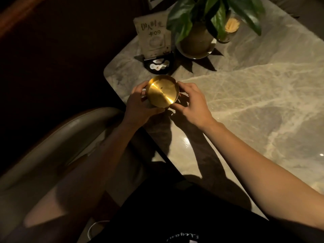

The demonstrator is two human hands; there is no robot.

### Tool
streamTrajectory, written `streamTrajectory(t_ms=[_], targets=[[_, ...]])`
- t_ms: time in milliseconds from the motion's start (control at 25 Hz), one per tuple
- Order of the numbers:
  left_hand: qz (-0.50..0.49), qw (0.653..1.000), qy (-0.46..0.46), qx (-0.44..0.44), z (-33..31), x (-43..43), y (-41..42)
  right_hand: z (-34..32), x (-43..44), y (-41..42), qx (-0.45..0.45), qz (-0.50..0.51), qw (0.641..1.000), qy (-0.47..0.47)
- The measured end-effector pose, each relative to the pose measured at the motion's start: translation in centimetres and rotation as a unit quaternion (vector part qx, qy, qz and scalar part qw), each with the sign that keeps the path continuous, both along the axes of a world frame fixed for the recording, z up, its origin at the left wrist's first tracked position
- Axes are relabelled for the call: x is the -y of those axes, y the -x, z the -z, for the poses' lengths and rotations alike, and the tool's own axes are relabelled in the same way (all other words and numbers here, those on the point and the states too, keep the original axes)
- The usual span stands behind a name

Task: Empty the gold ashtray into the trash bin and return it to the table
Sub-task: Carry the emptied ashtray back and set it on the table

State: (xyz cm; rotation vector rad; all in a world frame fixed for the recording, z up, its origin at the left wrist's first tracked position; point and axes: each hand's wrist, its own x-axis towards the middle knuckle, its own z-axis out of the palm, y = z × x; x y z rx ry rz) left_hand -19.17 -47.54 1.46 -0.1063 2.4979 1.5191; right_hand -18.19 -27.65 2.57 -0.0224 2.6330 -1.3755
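Hands first: your left hand (140, 104) and right hand (191, 102) both grip the gold ashtray (163, 91) at the marble table's (254, 95) corner. Behind it, a card (154, 35) reads "09", beside a potted plant (198, 32).

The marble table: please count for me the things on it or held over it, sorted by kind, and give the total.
Gold ashtray, held between the left hand and the right hand: 1
Potted plant: 1
Sign card in a dark stand: 1
Glass with a yellow top: 1
Total: 4
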Motion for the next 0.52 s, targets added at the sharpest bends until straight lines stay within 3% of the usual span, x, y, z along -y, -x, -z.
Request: streamTrajectory(t_ms=[520], targets=[[-0.096,0.994,0.044,0.040,3.1,3.8,3.1,2.7,5.3,7.1,0.043,-0.102,0.994,-0.017]])
